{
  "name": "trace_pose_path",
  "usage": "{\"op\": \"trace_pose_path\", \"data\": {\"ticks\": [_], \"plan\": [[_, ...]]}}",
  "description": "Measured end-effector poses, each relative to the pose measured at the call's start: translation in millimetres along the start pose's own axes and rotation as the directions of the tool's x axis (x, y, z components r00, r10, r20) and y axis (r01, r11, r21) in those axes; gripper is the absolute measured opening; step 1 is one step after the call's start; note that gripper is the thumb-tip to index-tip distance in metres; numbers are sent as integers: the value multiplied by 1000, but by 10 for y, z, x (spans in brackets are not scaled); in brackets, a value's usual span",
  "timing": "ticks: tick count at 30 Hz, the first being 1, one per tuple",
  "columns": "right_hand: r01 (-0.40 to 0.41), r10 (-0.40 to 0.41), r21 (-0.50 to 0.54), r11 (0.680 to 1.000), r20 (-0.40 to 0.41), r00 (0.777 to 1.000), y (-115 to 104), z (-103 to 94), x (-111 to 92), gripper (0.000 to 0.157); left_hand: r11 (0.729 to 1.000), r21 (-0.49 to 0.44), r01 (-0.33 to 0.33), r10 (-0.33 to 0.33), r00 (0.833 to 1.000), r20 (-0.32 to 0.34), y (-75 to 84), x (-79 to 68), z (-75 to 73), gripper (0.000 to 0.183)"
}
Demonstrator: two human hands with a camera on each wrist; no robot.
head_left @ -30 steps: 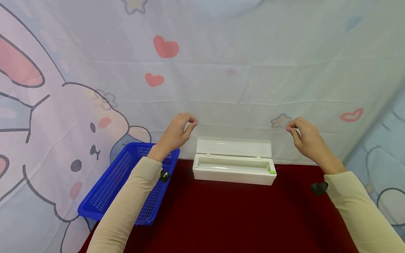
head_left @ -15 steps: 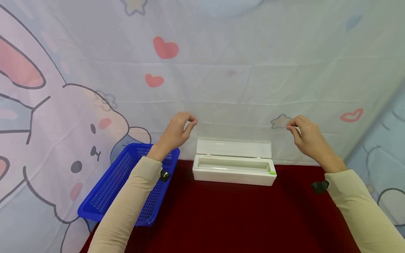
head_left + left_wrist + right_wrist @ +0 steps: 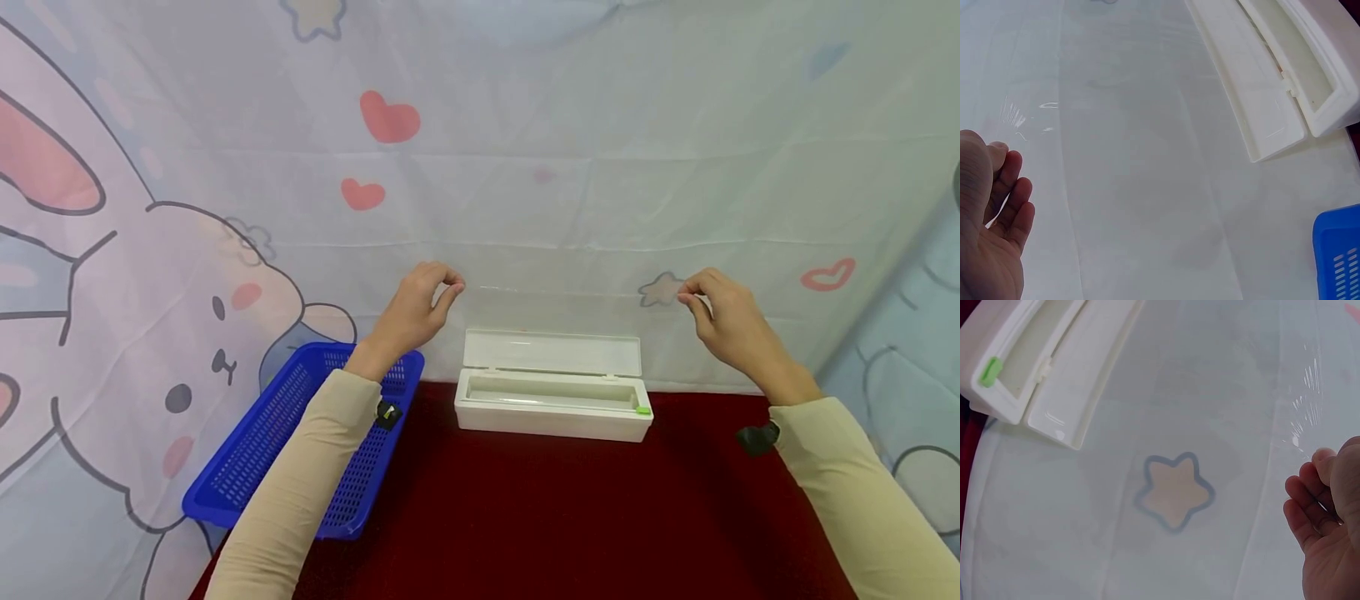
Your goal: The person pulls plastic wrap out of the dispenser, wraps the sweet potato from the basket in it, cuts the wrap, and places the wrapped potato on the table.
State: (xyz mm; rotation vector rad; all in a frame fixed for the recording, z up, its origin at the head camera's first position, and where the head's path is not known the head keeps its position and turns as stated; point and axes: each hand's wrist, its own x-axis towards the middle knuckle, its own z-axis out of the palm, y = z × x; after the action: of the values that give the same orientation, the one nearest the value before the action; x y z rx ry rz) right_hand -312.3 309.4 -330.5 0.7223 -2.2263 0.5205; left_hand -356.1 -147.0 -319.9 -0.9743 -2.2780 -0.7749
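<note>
A sheet of clear cling film [image 3: 540, 291] is stretched between the two hands, its thin glossy edge faintly visible in the head view. My left hand [image 3: 426, 305] pinches one corner between thumb and fingers, and creases [image 3: 1014, 115] fan out from there. At the other end my right hand [image 3: 726, 323] pinches the film, with shiny wrinkles [image 3: 1310, 406] beside its fingertips. Below and between the hands stands a long white cling film dispenser box [image 3: 551, 419], its lid [image 3: 552, 352] flipped up at the back. A green slider [image 3: 643, 410] sits at the box's right front corner.
A blue perforated basket [image 3: 225, 492] lies on the left, under the left forearm. The box stands at the back of a dark red tabletop [image 3: 555, 517]. Close behind it hangs a pale printed cloth backdrop [image 3: 495, 100] with hearts, stars and a rabbit.
Both hands have risen very slightly, keeping their pinch and spacing, and the film's edge has risen with them. The dispenser box and basket stay in place.
</note>
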Motion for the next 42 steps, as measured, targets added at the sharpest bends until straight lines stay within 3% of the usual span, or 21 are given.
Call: {"op": "trace_pose_path", "data": {"ticks": [42], "plan": [[43,-43,-20,999,-16,999,-40,-166,205,8,998,26,-48,50,997,-51,32,151,-133,13]]}}
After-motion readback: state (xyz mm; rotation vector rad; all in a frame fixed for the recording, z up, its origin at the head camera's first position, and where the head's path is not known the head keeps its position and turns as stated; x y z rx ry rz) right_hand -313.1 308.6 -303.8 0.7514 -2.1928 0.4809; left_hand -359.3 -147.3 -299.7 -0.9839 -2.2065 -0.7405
